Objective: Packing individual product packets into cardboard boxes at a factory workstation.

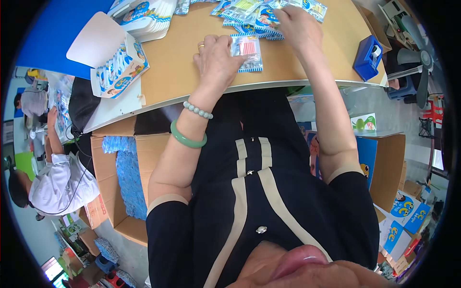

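Note:
My left hand (216,60), with a bracelet and bangle on its wrist, rests near the front edge of the tan table. Its fingers are bent and its thumb presses the left side of a small clear-fronted packet (248,54) showing pink items. Farther right, my right hand (302,30) reaches over a pile of blue-and-white packets (242,13). Its thumb and fingers close at the edge of a blue packet (267,19) in that pile. The fingertips of both hands are partly hidden.
An open box filled with packets (120,67) stands at the table's left, beside stacked flat cartons (149,19). A blue tape dispenser (368,57) sits at the right edge. Cardboard boxes (126,225) flank my lap. Another person (65,185) works at the left.

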### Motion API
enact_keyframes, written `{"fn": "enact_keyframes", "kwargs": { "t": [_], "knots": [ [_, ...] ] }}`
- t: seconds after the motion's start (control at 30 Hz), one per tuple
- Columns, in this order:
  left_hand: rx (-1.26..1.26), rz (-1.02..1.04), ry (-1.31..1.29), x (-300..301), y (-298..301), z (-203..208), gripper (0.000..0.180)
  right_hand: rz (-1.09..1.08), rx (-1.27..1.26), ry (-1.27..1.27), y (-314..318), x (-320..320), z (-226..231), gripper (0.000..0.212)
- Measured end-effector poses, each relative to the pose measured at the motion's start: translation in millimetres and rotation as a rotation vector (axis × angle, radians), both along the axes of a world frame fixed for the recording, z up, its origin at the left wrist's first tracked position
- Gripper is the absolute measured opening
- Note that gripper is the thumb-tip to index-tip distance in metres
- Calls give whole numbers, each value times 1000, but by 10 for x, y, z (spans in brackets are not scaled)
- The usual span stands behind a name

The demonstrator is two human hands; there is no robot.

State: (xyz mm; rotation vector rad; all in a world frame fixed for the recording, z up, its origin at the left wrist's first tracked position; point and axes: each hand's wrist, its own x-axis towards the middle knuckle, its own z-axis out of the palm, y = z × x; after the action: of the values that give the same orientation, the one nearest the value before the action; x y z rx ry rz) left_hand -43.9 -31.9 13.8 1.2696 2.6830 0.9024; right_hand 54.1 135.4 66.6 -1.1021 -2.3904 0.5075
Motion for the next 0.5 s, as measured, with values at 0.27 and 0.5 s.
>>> {"fn": "enact_keyframes", "kwargs": {
  "t": [0.27,0.5],
  "knots": [
    [-168,-169,9,-226,-20,45,52,746,184,50,528,-833,-428,34],
    [-188,-51,77,-319,-351,58,53,840,528,-149,322,-426,456,21]
  ]
}}
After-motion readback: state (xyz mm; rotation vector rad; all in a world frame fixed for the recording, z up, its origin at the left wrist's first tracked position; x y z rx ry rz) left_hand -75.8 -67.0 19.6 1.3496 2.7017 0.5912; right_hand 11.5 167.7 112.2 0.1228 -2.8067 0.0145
